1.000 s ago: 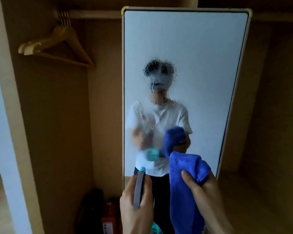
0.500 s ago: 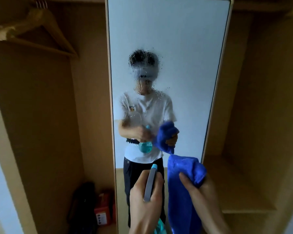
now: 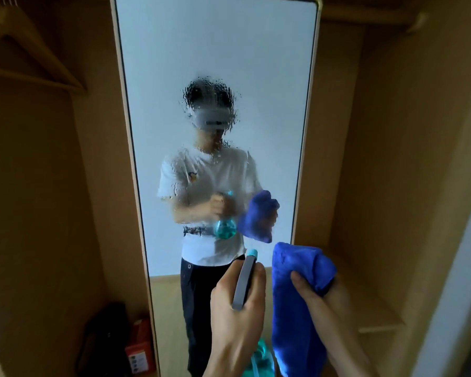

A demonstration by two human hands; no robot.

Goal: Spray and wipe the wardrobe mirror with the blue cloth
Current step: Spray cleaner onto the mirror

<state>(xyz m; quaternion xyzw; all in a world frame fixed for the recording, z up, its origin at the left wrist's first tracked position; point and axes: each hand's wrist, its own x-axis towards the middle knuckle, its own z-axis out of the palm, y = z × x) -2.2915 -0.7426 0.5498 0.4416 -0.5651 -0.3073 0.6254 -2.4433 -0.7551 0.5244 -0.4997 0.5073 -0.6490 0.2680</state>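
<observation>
The tall wardrobe mirror (image 3: 215, 50) stands upright in a pale frame at the centre, its middle covered in spray droplets. My left hand (image 3: 237, 308) is wrapped around a spray bottle (image 3: 245, 281) with a grey trigger head and teal nozzle, pointed at the lower mirror. Its teal body shows below my wrist. My right hand (image 3: 318, 295) grips a bunched blue cloth (image 3: 297, 295), which hangs down just right of the bottle, a short way off the glass. The mirror reflects a person holding both items.
Wooden wardrobe walls flank the mirror. A wooden hanger (image 3: 25, 50) hangs at the upper left. A dark bag (image 3: 104, 341) and a red box (image 3: 139, 346) sit on the floor at lower left. A low wooden shelf (image 3: 365, 308) lies to the right.
The view has shifted down and closer to the mirror. Both hands stay low in front of it, holding the bottle and the cloth as before.
</observation>
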